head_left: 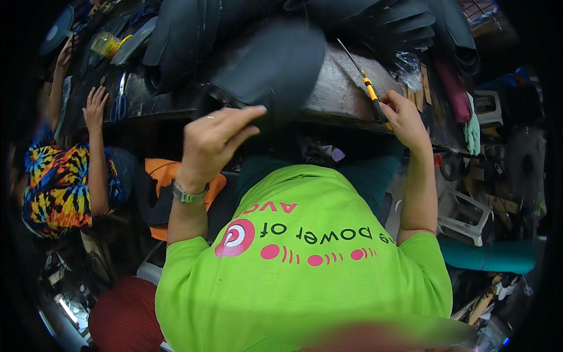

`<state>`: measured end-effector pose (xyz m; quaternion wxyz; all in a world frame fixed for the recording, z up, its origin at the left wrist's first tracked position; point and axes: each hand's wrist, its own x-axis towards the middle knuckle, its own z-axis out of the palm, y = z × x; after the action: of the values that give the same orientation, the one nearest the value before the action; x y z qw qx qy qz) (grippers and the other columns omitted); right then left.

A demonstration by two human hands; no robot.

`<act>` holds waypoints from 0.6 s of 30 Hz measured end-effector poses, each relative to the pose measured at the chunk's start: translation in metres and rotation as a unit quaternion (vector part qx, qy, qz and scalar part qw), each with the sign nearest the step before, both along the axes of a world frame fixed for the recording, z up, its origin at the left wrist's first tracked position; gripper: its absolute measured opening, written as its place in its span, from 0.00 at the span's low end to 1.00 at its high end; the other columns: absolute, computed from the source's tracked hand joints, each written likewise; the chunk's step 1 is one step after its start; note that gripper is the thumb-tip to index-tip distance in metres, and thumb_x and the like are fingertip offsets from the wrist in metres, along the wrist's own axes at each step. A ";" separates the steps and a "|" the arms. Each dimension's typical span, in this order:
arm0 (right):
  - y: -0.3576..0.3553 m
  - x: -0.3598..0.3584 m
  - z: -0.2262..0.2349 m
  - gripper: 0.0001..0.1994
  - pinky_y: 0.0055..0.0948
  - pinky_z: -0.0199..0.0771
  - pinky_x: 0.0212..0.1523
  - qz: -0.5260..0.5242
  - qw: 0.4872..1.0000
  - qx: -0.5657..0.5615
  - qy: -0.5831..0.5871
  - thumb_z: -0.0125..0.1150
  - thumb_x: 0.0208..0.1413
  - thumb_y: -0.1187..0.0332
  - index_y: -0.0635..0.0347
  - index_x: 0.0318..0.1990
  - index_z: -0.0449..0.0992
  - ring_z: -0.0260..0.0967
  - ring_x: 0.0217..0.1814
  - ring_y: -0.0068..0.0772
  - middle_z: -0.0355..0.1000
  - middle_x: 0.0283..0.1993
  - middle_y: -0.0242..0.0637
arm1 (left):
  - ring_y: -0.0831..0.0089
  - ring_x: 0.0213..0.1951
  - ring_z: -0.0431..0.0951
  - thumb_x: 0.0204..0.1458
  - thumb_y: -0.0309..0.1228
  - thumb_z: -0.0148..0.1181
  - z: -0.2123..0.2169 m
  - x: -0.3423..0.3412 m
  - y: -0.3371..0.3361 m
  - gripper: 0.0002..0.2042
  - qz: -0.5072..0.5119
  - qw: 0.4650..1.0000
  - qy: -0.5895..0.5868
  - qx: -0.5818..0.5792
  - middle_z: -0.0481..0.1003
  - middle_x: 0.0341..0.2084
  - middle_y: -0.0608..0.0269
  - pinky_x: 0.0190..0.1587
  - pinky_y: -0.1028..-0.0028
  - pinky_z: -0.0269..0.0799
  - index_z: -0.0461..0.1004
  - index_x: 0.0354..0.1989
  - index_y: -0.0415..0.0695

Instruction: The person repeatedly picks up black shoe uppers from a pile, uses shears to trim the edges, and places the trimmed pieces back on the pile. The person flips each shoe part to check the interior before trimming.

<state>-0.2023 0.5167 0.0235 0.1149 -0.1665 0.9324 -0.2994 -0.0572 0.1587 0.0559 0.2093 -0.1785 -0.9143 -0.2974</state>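
Note:
My left hand (214, 146), a watch on its wrist, is raised at the table's near edge with thumb and fingers brought together at a black flexible sheet (272, 70). The sheet is smeared by motion, and the exact grip is partly hidden. To the right, my right hand (404, 120) is closed round the end of a screwdriver-like tool (370, 88) with a yellow and black handle. Its long thin shaft points away from me, over a worn grey board (337, 88) on the table.
Black curved sheets (375, 20) are heaped along the far side. Blue-handled scissors (119, 105) and a yellow-lidded jar (107, 44) lie left, near another person's hand (94, 108). Wooden strips (423, 88), a maroon roll (453, 94) and a pale green cloth (472, 126) are at right.

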 end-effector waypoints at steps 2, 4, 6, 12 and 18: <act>0.014 0.002 0.004 0.09 0.29 0.70 0.29 -0.036 0.976 -0.135 -0.168 0.59 0.61 0.66 0.64 0.39 0.76 0.73 0.26 0.34 0.76 0.29 0.41 | 0.67 0.33 0.83 0.45 0.30 0.72 -0.012 -0.002 0.009 0.21 -0.029 0.994 -0.057 -0.091 0.82 0.35 0.59 0.35 0.72 0.78 0.80 0.51 0.50; 0.028 0.005 0.009 0.11 0.17 0.69 0.26 -0.077 0.906 -0.241 -0.340 0.63 0.59 0.64 0.61 0.44 0.74 0.69 0.24 0.17 0.74 0.29 0.33 | 0.67 0.32 0.83 0.45 0.32 0.72 -0.020 0.001 0.014 0.24 -0.011 0.992 -0.060 -0.109 0.82 0.33 0.59 0.35 0.72 0.78 0.78 0.54 0.50; 0.032 0.019 0.007 0.11 0.17 0.69 0.25 -0.091 0.868 -0.283 -0.397 0.65 0.57 0.64 0.59 0.42 0.75 0.69 0.22 0.19 0.74 0.29 0.32 | 0.66 0.31 0.82 0.45 0.33 0.73 -0.022 -0.001 0.013 0.26 0.012 0.994 -0.055 -0.088 0.82 0.32 0.58 0.35 0.72 0.78 0.77 0.56 0.51; 0.011 0.065 -0.018 0.18 0.21 0.71 0.30 -0.092 0.750 -0.400 -0.519 0.69 0.55 0.53 0.58 0.39 0.74 0.69 0.27 0.24 0.72 0.29 0.35 | 0.66 0.30 0.82 0.47 0.36 0.72 -0.011 0.000 -0.002 0.25 0.013 0.994 -0.108 -0.031 0.82 0.34 0.59 0.33 0.74 0.77 0.77 0.56 0.50; -0.014 0.069 -0.031 0.24 0.21 0.65 0.29 -0.085 0.751 -0.411 -0.510 0.66 0.54 0.42 0.55 0.35 0.74 0.67 0.26 0.24 0.72 0.28 0.33 | 0.65 0.32 0.83 0.42 0.28 0.74 -0.007 0.011 -0.019 0.24 -0.059 0.989 -0.136 0.003 0.81 0.33 0.55 0.36 0.75 0.77 0.79 0.52 0.44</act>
<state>-0.1334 0.5032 -0.0080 0.4676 0.0598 0.5334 -0.7023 -0.0465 0.1398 0.0491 0.0654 -0.1897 -0.9212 -0.3333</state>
